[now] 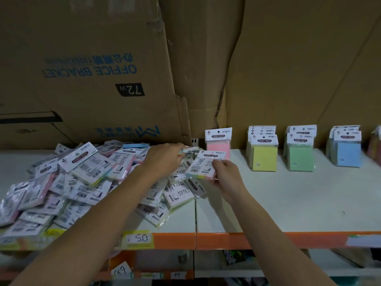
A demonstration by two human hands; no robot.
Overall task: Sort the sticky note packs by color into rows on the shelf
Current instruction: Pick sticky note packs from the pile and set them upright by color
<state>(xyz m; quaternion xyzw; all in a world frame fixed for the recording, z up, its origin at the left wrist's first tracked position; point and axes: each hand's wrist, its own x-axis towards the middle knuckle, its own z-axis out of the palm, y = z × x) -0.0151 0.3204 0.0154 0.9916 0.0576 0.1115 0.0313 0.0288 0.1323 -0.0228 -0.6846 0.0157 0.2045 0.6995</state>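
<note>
Beyond outstretched forearms (92,234): pinching one pack (203,167) in right hand (223,174) fingers (216,163); left hand (165,159) on pile (82,182), grip untellable. Early: started four colour rows (263,153), leaving most heaped.

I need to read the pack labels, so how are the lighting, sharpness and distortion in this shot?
Head view: the light is dim and even, without strong glare. Head view: the upright pink pack, yellow row, green row and blue row look sharp, with STICKY NOTE legible. Head view: the loose pile softens toward the left edge. Head view: the wide-angle lens makes the cardboard cartons lean near the frame's edges.
</note>
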